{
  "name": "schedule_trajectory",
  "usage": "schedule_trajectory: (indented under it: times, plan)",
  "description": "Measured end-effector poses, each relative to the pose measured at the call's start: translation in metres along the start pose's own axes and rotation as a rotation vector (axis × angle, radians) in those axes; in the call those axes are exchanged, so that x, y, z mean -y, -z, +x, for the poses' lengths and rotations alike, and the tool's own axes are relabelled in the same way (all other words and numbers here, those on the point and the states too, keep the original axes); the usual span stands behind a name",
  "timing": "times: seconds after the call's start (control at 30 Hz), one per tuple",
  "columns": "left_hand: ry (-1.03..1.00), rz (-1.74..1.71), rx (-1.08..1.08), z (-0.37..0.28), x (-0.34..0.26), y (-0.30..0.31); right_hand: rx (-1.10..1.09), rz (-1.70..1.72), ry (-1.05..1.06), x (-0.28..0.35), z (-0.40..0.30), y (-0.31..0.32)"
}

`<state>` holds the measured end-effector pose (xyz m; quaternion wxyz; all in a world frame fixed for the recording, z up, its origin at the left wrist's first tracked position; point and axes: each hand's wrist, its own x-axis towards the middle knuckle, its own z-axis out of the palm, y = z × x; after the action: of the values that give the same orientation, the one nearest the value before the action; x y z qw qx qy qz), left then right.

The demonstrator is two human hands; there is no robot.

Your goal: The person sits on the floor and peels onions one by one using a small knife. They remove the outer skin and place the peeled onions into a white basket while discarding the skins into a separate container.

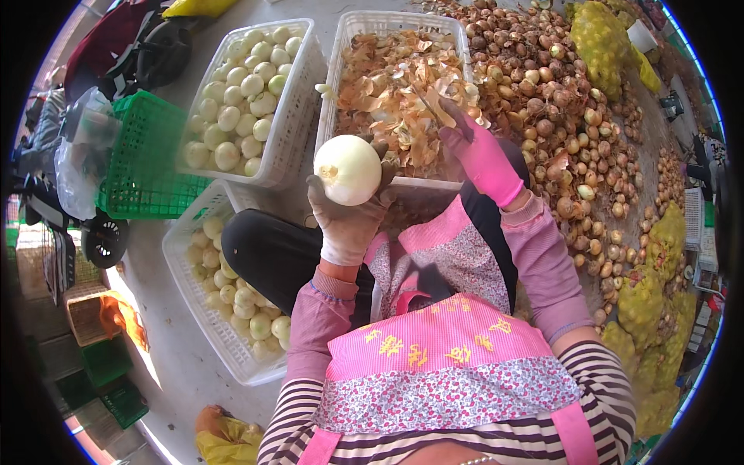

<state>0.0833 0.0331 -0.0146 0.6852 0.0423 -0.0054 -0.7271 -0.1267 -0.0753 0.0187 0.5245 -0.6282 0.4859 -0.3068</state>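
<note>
A large peeled white onion [347,170] rests in my left hand [350,215], which wears a soiled whitish glove with dark fingers and cups it from below and behind. My right hand [475,152], in a pink glove with dark, dirty fingers, is to the right of the onion and apart from it. Its fingers are closed around a thin knife [427,103] whose blade points up and left over the onion skins. Beneath both hands' far side stands a white plastic crate [329,87] filled with dry brown onion skins [401,93].
Peeled onions fill two white crates, one at the upper left [314,64] and one at the lower left [200,334]. A green plastic crate [145,131] stands farther left. Unpeeled onions [546,116] are heaped on the right, beside yellow net sacks [601,49].
</note>
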Motion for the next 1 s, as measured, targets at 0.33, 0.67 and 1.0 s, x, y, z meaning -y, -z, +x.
schedule_trajectory:
  times: [0.33,0.67,1.0]
  plan:
    - [-0.231,-0.240,0.076,-0.021,-0.047,-0.058,0.255,0.242,-0.056,0.034,-0.029,-0.018]
    - [-0.335,0.906,0.030,-0.035,-0.020,-0.075,0.458,0.672,0.145,0.083,-0.034,-0.070]
    - [-0.551,0.834,-0.146,-0.043,0.014,-0.050,0.489,0.606,-0.104,0.022,-0.052,-0.053]
